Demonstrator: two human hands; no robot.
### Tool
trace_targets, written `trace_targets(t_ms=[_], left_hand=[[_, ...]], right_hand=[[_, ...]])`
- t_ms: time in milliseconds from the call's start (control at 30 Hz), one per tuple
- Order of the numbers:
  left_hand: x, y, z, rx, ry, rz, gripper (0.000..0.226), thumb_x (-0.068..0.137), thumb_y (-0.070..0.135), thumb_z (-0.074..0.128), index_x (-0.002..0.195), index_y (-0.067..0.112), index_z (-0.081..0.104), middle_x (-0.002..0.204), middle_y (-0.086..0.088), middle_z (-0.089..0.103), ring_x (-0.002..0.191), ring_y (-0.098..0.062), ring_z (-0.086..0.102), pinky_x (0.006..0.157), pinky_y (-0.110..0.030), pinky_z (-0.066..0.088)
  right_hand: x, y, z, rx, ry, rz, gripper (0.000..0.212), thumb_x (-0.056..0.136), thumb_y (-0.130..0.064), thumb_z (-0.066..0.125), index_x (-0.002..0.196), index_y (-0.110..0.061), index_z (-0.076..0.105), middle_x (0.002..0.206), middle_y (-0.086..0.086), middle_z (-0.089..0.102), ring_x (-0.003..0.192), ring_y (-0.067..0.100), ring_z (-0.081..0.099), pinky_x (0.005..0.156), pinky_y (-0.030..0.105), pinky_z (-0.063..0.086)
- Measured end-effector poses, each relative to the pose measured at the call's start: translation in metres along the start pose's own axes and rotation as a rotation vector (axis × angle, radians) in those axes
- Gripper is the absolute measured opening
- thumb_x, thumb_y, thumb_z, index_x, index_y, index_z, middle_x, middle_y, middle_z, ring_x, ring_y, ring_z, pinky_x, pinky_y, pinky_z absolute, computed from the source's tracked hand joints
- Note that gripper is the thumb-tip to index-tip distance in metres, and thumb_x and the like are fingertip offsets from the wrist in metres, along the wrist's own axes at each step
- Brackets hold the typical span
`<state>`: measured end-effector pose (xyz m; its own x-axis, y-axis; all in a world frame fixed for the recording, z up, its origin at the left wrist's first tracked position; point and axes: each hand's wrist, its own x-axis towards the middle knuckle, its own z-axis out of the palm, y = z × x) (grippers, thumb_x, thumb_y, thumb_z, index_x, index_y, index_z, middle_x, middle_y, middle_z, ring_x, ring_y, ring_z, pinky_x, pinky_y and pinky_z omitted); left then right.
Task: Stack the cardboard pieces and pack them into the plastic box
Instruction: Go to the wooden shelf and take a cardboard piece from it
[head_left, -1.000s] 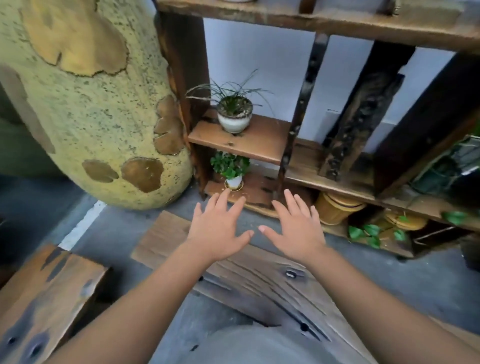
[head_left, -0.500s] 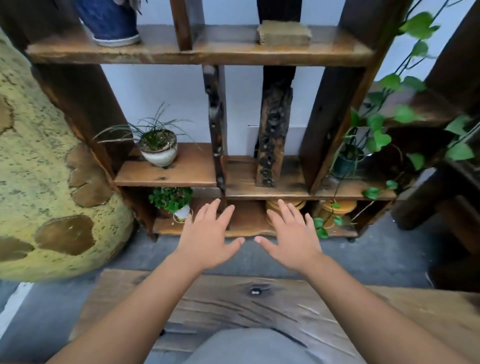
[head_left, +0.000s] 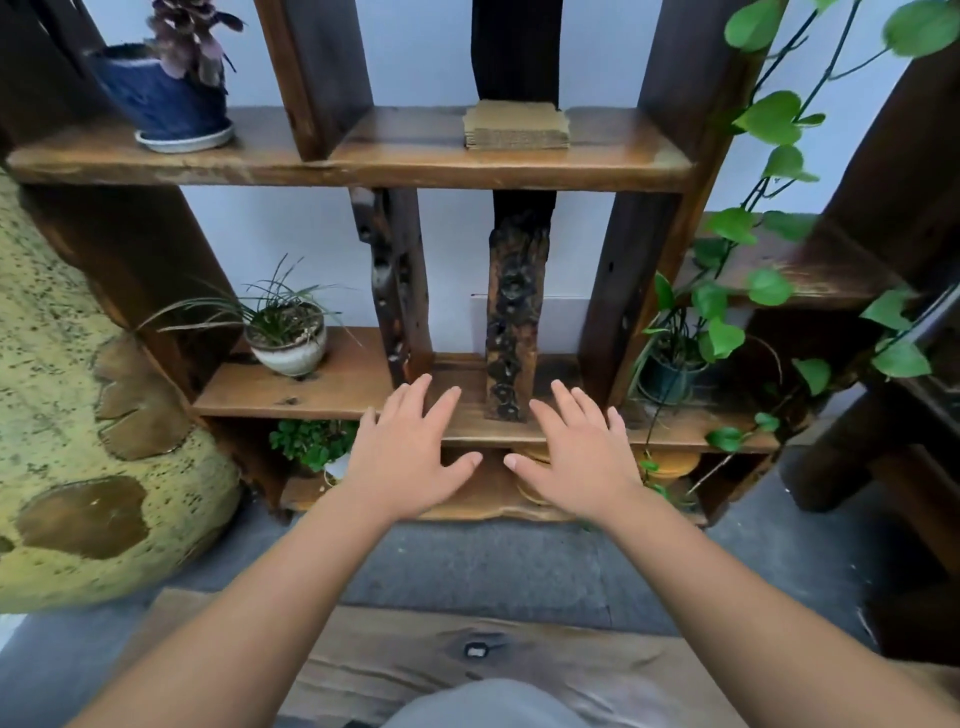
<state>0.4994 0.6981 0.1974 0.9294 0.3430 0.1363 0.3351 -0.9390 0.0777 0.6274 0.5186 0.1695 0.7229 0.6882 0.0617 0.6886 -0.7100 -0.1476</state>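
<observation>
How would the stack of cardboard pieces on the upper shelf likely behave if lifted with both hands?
The cardboard stack looks like many thin loose sheets, so it would probably shift or fan unless squeezed. It seems light and fairly stiff. Its ragged edges suggest uneven alignment.

Two bare hands, the left hand (head_left: 410, 457) and the right hand (head_left: 576, 460), both empty with fingers spread. One stack of cardboard pieces (head_left: 517, 124); its pieces are too thin to count. Four potted plants show clearly, perhaps more behind the leaves.
</observation>
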Motion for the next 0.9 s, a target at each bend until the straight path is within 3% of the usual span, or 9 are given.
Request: trace_targets(t_ms=[667, 900], left_hand=[[0.132, -0.058, -0.115, 0.047, 0.339, 0.143, 0.085, 0.076, 0.075, 0.028, 0.149, 0.037, 0.006, 0.161, -0.006, 0.011, 0.145, -0.029, 0.015, 0.112, -0.055, 0.025], [0.175, -0.060, -0.160, 0.048, 0.414, 0.207, 0.084, 0.078, 0.075, 0.029, 0.149, 0.038, 0.006, 0.161, -0.005, 0.009, 0.147, -0.027, 0.011, 0.113, -0.053, 0.025]], right_hand=[[0.131, -0.052, -0.138, -0.112, 0.367, -0.030, 0.083, 0.080, -0.078, 0.031, 0.149, -0.032, 0.024, 0.162, 0.001, 0.011, 0.148, 0.023, 0.011, 0.114, 0.058, 0.015], [0.166, -0.053, -0.184, -0.149, 0.467, -0.041, 0.086, 0.077, -0.081, 0.024, 0.147, -0.032, 0.026, 0.162, 0.002, 0.014, 0.148, 0.023, 0.013, 0.114, 0.057, 0.016]])
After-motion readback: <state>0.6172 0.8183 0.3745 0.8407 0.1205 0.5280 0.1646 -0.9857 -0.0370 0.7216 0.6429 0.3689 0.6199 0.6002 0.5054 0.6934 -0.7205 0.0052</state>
